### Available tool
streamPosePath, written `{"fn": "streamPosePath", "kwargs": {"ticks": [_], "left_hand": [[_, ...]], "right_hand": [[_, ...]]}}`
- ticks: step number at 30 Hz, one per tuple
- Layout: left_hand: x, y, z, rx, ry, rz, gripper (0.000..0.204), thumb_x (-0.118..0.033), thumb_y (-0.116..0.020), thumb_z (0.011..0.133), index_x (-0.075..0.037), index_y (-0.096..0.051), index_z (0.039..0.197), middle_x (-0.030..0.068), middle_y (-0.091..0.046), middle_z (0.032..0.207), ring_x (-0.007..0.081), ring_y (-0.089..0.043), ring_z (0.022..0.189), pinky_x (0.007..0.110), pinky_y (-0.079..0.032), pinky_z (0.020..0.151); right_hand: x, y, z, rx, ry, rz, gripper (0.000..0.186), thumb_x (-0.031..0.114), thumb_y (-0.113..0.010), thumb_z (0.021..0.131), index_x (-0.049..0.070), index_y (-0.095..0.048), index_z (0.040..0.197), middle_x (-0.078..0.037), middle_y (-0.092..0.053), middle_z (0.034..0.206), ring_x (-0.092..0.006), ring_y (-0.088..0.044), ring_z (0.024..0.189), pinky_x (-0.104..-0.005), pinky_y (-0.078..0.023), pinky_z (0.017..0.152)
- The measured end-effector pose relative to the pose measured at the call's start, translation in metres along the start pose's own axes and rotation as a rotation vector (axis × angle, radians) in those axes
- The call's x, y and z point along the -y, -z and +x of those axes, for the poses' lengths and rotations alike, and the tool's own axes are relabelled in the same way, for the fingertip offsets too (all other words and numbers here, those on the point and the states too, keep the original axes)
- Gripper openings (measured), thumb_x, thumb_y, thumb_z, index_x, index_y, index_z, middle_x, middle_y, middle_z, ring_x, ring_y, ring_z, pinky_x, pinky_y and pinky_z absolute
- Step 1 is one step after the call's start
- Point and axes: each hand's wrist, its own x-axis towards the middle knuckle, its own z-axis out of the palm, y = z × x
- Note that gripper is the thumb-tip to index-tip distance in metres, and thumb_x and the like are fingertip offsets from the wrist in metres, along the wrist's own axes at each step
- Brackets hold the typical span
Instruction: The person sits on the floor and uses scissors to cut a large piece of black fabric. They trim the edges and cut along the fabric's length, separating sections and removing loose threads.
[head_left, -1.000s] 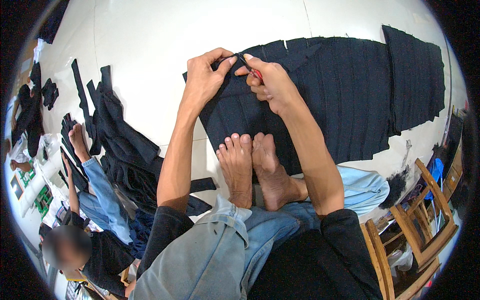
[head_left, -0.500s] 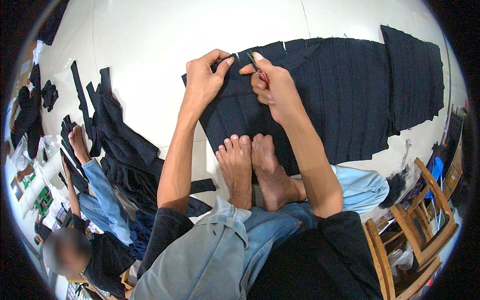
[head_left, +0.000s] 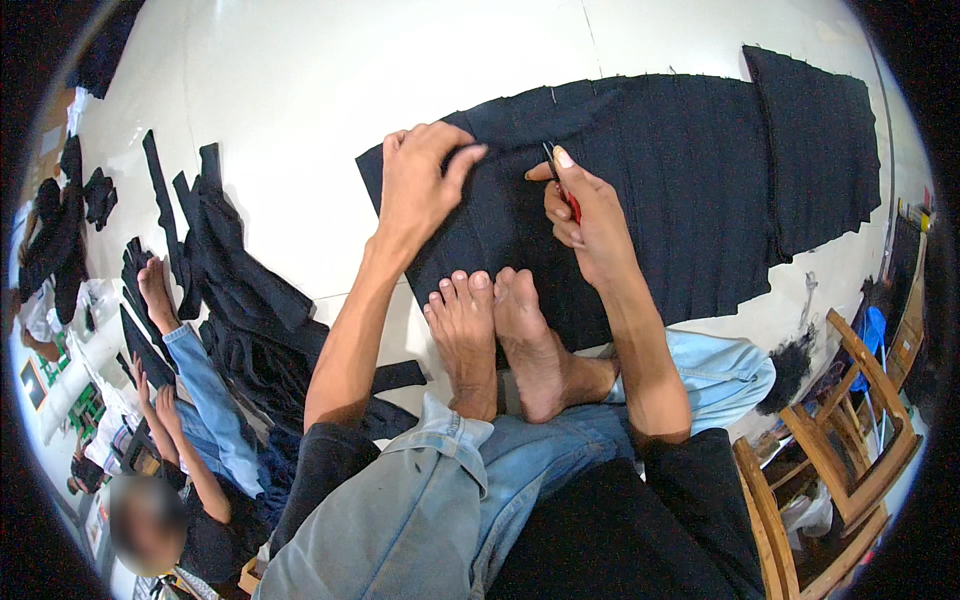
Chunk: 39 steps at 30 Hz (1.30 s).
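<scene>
A long row of overlapping dark fabric panels [head_left: 690, 190] lies on the pale floor in front of me, with the near edge by my bare feet. Over its left part hovers my left hand [head_left: 425, 180], thumb and forefinger apart and nothing seen between them. My right hand [head_left: 592, 220] is closed round small thread snips [head_left: 573, 206] with a red handle. Their dark blades [head_left: 549, 152] point up and away from me, above the panels. Short pale threads [head_left: 554, 95] stick out along the panels' far edge. Whether the left fingertips touch the cloth, I cannot tell.
On the left lies a heap of dark cloth [head_left: 235, 265] with loose strips. Another person [head_left: 205, 525] sits at the lower left, hands raised. A wooden chair frame [head_left: 830, 460] stands at the lower right, near a dark tuft of fibres [head_left: 790, 370].
My left hand has let go of the panels' far edge, its fingers parting. My right hand has drawn back toward me and rightward with the snips. The other person's hands have risen.
</scene>
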Motion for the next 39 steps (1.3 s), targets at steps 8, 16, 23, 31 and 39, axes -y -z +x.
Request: {"fn": "streamPosePath", "kwargs": {"ticks": [8,16,23,31,39], "left_hand": [[0.02,0.009,0.03,0.062,0.235,-0.255,0.023,-0.023,-0.068,0.092,-0.001,-0.07,0.095,0.0132,-0.072,0.075,0.0197,-0.06,0.059,0.036,-0.046,0.059],[0.018,0.01,0.03,0.08,0.273,-0.305,0.02,-0.019,-0.065,0.095,-0.001,-0.066,0.103,0.0084,-0.072,0.083,0.0133,-0.063,0.079,0.032,-0.049,0.079],[0.015,0.014,0.028,0.107,0.319,-0.356,0.019,-0.018,-0.066,0.095,-0.003,-0.066,0.108,0.0065,-0.074,0.088,0.0112,-0.063,0.082,0.03,-0.047,0.084],[0.016,0.013,0.028,0.111,0.293,-0.362,0.018,-0.014,-0.066,0.094,-0.004,-0.068,0.109,0.0078,-0.075,0.096,0.0132,-0.066,0.092,0.032,-0.048,0.09],[0.022,0.011,0.025,0.148,0.157,-0.325,0.018,-0.009,-0.066,0.093,-0.003,-0.07,0.109,0.0096,-0.075,0.099,0.0207,-0.071,0.098,0.037,-0.052,0.093]], "right_hand": [[-0.002,-0.015,0.023,0.086,-0.016,0.013,0.046,0.044,-0.051,0.104,0.001,-0.068,0.101,0.006,-0.043,0.059,-0.0019,-0.031,0.045,-0.0209,-0.021,0.04],[0.005,-0.031,0.059,0.1,-0.116,0.037,0.048,0.042,-0.05,0.104,-0.003,-0.067,0.101,0.005,-0.045,0.058,-0.0033,-0.031,0.042,-0.0222,-0.021,0.038],[0.008,-0.039,0.066,0.075,-0.146,0.044,0.045,0.04,-0.049,0.104,-0.002,-0.066,0.101,0.005,-0.047,0.059,-0.0036,-0.032,0.042,-0.0226,-0.021,0.037],[0.008,-0.038,0.068,0.083,-0.113,0.041,0.045,0.042,-0.051,0.103,0.0,-0.066,0.099,0.005,-0.047,0.059,-0.0035,-0.031,0.042,-0.023,-0.02,0.037],[0.01,-0.042,0.072,0.023,-0.118,-0.017,0.037,0.036,-0.054,0.102,0.005,-0.062,0.085,0.006,-0.044,0.056,-0.0036,-0.03,0.04,-0.0244,-0.019,0.037]]}}
